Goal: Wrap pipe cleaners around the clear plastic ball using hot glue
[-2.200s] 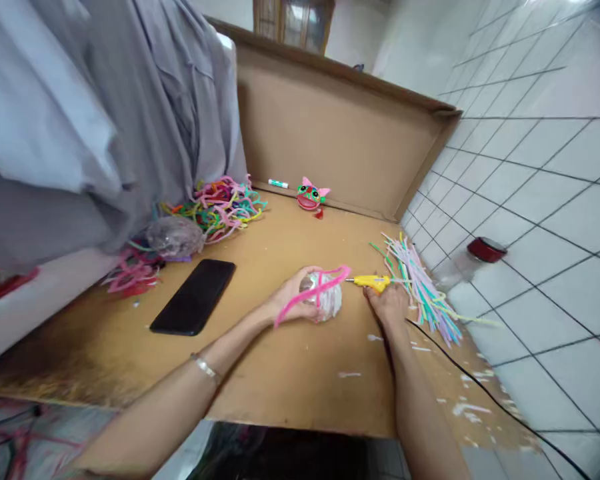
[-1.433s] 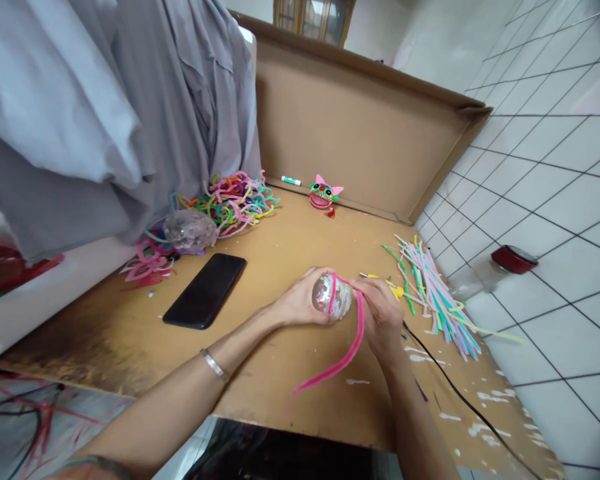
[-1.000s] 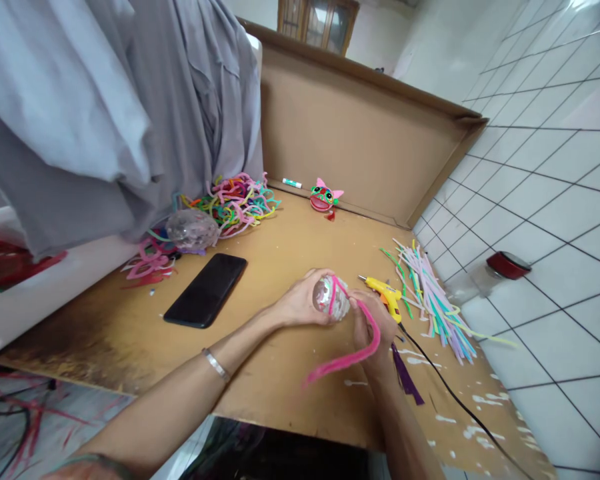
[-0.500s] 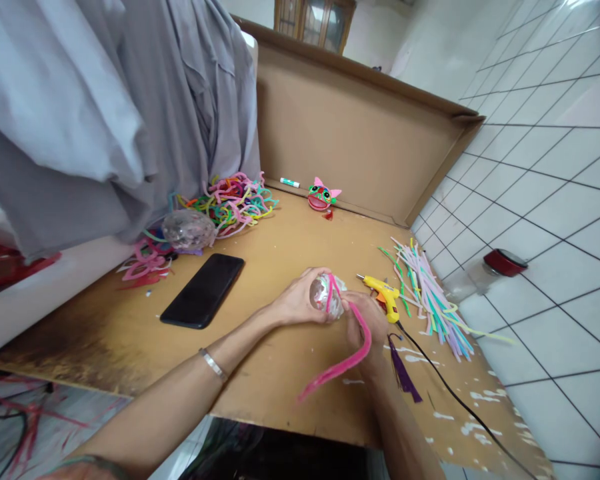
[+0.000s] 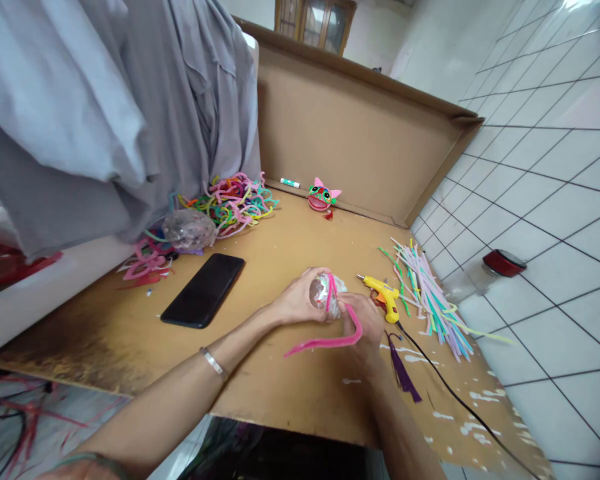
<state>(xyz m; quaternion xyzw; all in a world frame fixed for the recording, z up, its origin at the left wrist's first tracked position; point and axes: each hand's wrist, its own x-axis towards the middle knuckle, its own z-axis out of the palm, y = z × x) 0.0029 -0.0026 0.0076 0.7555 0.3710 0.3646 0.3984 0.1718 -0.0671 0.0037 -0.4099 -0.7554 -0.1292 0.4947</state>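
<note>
My left hand (image 5: 300,297) is wrapped round a small rounded clear plastic piece (image 5: 320,291) with a whitish, wrinkled surface. A pink pipe cleaner (image 5: 325,343) lies across that piece in a narrow loop, and its long tail bends back to the left over the table. My right hand (image 5: 364,322) pinches the pipe cleaner against the right side of the piece. Just right of that hand rests a yellow hot glue gun (image 5: 386,293), its nozzle pointing left. Below it lies a purple tassel (image 5: 404,373).
A bundle of pastel pipe cleaners (image 5: 435,300) lies at the right, near a red-lidded jar (image 5: 500,267). Left are a black phone (image 5: 203,291), a clear plastic bundle (image 5: 190,230) and tangled pipe cleaners (image 5: 243,203). A decorated pink-eared head (image 5: 321,196) and marker (image 5: 290,183) sit by the cardboard (image 5: 350,133).
The loose tail of the pink pipe cleaner has swung up and left, now lying more level. My right hand has shifted slightly left against the plastic piece. My left hand stays in place.
</note>
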